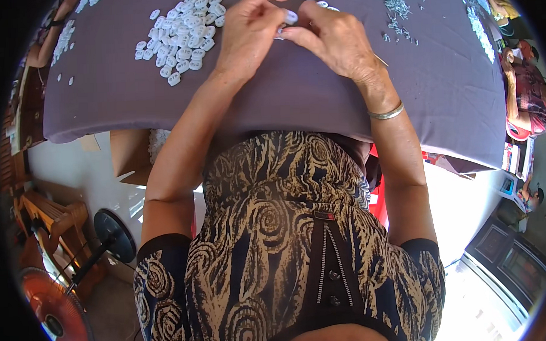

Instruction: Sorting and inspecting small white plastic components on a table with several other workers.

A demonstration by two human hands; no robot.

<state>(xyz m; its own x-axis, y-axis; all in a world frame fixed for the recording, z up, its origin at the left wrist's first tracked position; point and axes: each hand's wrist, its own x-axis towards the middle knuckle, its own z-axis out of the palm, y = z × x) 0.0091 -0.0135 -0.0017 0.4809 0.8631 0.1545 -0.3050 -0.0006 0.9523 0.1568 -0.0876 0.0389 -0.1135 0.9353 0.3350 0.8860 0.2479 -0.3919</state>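
My left hand [253, 33] is closed, thumb and fingers pinching a small white plastic piece [290, 16] over the far middle of the table. Facing it, my right hand [334, 39] has its fingers curled in and its thumb stretched toward the left fingertips. What lies between the right fingers is hidden. Left of my left hand spreads a heap of small white oval plastic pieces [181, 35], many showing two holes. To the right of my right hand lies a loose pile of tiny metallic bits [399, 7], perhaps springs.
A dark purple cloth covers the table [294, 97]. More small white pieces [480, 34] lie by its right edge. Below left are an open cardboard box [131, 152] and a fan [55, 316]. Another person [529, 89] sits at the far right.
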